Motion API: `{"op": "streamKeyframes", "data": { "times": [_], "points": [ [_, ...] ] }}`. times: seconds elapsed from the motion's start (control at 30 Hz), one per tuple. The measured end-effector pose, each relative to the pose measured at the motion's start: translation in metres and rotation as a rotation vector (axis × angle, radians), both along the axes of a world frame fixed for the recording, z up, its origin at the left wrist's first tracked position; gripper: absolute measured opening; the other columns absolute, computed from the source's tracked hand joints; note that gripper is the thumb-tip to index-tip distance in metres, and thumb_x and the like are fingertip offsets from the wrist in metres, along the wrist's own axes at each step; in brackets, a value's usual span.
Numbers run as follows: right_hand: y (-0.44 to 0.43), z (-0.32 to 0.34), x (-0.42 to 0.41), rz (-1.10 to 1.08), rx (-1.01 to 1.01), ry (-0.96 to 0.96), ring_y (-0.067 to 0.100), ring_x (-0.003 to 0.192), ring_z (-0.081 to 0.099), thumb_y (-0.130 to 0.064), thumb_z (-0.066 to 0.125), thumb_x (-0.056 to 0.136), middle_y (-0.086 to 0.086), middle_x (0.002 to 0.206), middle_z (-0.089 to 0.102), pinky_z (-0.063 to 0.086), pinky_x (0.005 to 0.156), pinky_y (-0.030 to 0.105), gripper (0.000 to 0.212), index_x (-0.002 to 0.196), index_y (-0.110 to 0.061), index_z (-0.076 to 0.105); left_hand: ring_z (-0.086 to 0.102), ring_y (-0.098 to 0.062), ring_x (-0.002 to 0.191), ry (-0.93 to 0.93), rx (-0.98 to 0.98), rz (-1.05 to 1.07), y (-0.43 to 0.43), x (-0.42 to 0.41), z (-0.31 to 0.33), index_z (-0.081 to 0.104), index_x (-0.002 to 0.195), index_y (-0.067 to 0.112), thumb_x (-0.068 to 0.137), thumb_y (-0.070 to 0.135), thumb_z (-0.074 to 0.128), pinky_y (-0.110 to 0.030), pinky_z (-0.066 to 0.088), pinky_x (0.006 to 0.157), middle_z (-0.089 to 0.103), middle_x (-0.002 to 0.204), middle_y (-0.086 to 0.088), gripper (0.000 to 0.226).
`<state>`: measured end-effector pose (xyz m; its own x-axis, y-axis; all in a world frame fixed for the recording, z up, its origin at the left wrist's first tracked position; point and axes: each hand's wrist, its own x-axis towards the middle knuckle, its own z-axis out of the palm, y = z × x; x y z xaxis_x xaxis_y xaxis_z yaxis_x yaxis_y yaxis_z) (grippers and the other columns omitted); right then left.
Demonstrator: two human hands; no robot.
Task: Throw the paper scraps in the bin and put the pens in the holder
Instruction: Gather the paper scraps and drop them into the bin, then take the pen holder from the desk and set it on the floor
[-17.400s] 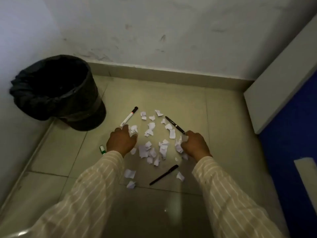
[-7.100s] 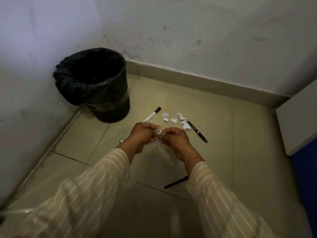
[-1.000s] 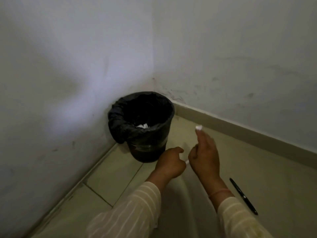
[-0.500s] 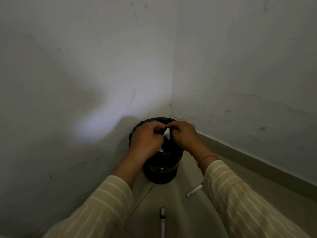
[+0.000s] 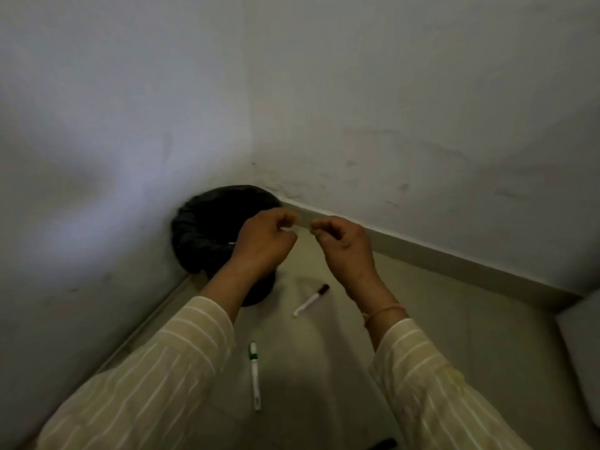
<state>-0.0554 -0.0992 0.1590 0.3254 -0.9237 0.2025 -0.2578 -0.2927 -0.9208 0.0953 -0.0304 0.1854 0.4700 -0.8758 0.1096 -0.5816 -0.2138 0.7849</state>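
A black bin (image 5: pixel 204 228) lined with a dark bag stands in the corner of the room. My left hand (image 5: pixel 263 245) hovers over its right rim and my right hand (image 5: pixel 344 245) hangs just right of it, above the floor. Both hands have loosely curled, parted fingers with nothing visible in them. A small white speck (image 5: pixel 232 243) shows inside the bin beside my left hand. A white marker with a dark cap (image 5: pixel 311 300) lies on the tiles below my hands. A white marker with a green band (image 5: pixel 255 375) lies nearer to me. No holder is in view.
Two grey walls meet behind the bin, with a pale skirting (image 5: pixel 454 261) along the right one. A white furniture edge (image 5: pixel 584 352) juts in at the right. A dark object (image 5: pixel 386 444) shows partly at the bottom edge.
Half a second ago both hands pinched white paper together over the bin. Now they have drawn apart and back to the right, and the paper is gone from them. The view has tilted down.
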Motion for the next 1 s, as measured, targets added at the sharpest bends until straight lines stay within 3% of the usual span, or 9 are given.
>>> {"op": "streamKeyframes", "data": {
  "times": [0.1,0.2,0.33,0.43,0.53,0.77,0.87,1.0],
  "points": [
    [0.007,-0.030,-0.045,-0.119,0.076,0.028,0.012,0.095,0.074,-0.022,0.069,0.091,-0.002,0.100,0.081,0.058,0.093,0.032,0.016,0.100,-0.019,0.081,0.070,-0.012,0.103,0.058,0.081,-0.101,-0.010,-0.048,-0.036,0.075,0.116,0.027,0.086,0.020,0.072,-0.033,0.053,0.101,0.075,0.116,0.006,0.030],
    [0.023,-0.066,-0.086,-0.181,0.161,0.059,0.010,0.095,0.072,-0.029,0.066,0.094,-0.006,0.100,0.080,0.058,0.093,0.036,0.018,0.101,-0.020,0.080,0.071,-0.013,0.100,0.089,0.146,-0.171,-0.020,-0.088,-0.072,0.076,0.113,0.028,0.092,0.037,0.068,-0.038,0.055,0.099,0.077,0.114,0.006,0.024],
    [0.022,-0.049,-0.121,-0.273,0.295,-0.107,0.003,0.101,0.070,-0.040,0.060,0.099,-0.012,0.105,0.078,0.056,0.101,0.043,0.022,0.106,-0.028,0.077,0.072,-0.014,0.096,0.217,0.093,-0.190,-0.042,-0.122,-0.061,0.076,0.099,0.036,0.090,0.063,0.054,-0.045,0.059,0.089,0.076,0.099,0.013,0.036],
    [0.008,0.025,-0.135,-0.306,0.357,-0.330,0.002,0.107,0.070,-0.038,0.055,0.103,-0.013,0.112,0.078,0.054,0.106,0.043,0.026,0.113,-0.028,0.077,0.070,-0.009,0.103,0.368,0.011,-0.188,-0.065,-0.141,0.004,0.076,0.105,0.037,0.089,0.076,0.044,-0.046,0.056,0.097,0.076,0.106,0.016,0.053],
    [-0.005,0.132,-0.156,-0.356,0.319,-0.428,0.001,0.112,0.069,-0.041,0.049,0.106,-0.013,0.117,0.077,0.052,0.107,0.040,0.030,0.118,-0.029,0.074,0.070,-0.006,0.104,0.477,-0.054,-0.224,-0.087,-0.171,0.102,0.076,0.110,0.033,0.097,0.070,0.038,-0.044,0.055,0.099,0.076,0.110,0.015,0.054],
    [0.012,0.401,-0.252,-0.514,-0.011,-0.433,-0.003,0.122,0.063,-0.036,0.046,0.108,-0.016,0.127,0.072,0.051,0.106,0.022,0.033,0.129,-0.027,0.070,0.072,-0.014,0.110,0.677,-0.126,-0.373,-0.111,-0.274,0.330,0.074,0.118,0.028,0.102,0.065,0.032,-0.049,0.054,0.102,0.078,0.115,0.006,0.059],
    [0.031,0.499,-0.322,-0.760,-0.196,-0.312,-0.003,0.122,0.062,-0.044,0.043,0.105,-0.018,0.127,0.070,0.051,0.097,0.015,0.039,0.130,-0.030,0.069,0.069,-0.011,0.115,0.732,-0.111,-0.467,-0.124,-0.334,0.409,0.071,0.124,0.030,0.100,0.069,0.031,-0.050,0.052,0.105,0.075,0.122,0.008,0.061],
    [0.056,0.574,-0.419,-1.237,-0.478,-0.202,0.008,0.106,0.067,-0.040,0.039,0.104,-0.007,0.115,0.074,0.051,0.080,0.017,0.041,0.118,-0.022,0.074,0.060,-0.009,0.128,0.763,-0.079,-0.596,-0.137,-0.416,0.483,0.060,0.141,0.030,0.094,0.074,0.031,-0.050,0.047,0.112,0.064,0.141,0.011,0.071]
  ]
}}
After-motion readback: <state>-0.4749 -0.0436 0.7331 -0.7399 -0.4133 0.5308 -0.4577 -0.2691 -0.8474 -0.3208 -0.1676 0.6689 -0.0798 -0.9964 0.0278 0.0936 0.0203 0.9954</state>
